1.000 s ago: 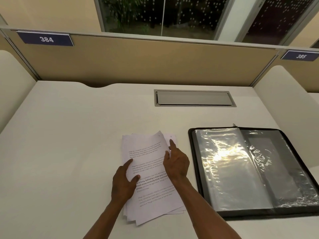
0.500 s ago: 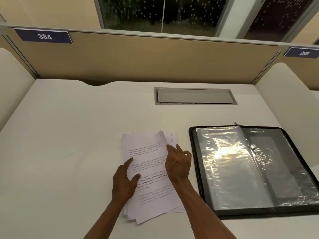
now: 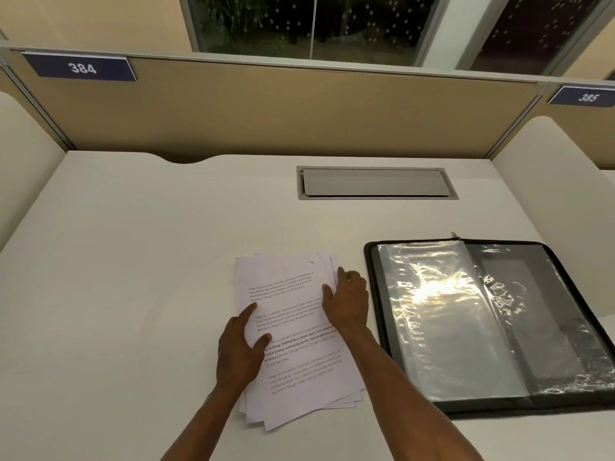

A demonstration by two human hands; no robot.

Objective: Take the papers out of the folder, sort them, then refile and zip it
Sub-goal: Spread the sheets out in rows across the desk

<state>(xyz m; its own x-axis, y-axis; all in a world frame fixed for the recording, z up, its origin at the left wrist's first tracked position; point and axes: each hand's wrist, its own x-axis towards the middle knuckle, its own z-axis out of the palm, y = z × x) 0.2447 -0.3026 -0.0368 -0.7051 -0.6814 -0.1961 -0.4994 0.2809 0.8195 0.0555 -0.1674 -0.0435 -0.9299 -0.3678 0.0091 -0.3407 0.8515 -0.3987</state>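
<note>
A loose stack of printed papers (image 3: 293, 331) lies on the pale counter (image 3: 133, 261), its sheets fanned slightly so several edges show along the right side and bottom. The left hand (image 3: 239, 351) rests flat on the stack's left margin, fingers spread and the thumb laid over the text; this grip is open, pressing down and clasping nothing. The right hand (image 3: 347, 301) sits at the stack's right edge, its fingers curled over the fanned sheet edges and its thumb lying on top of the upper page. Whether that grip has pinched a sheet or only touches the edges cannot be told, since the fingertips are hidden behind the hand.

Just to the right of the right-hand grip, apart from the papers, the black zip folder (image 3: 492, 324) lies open with shiny clear plastic sleeves (image 3: 446, 314) catching a bright reflection. Its zipper pull (image 3: 454, 235) shows at the far edge. A strip of bare counter separates the folder from the stack.

Beyond both grips, a grey cable hatch (image 3: 376, 183) is set into the counter. Farther off stands a tan divider panel (image 3: 283, 111) carrying number plates reading 384 (image 3: 81, 67) and 385 (image 3: 587, 96), with a dark window (image 3: 312, 24) above. Nothing lies between the hands and the folder.
</note>
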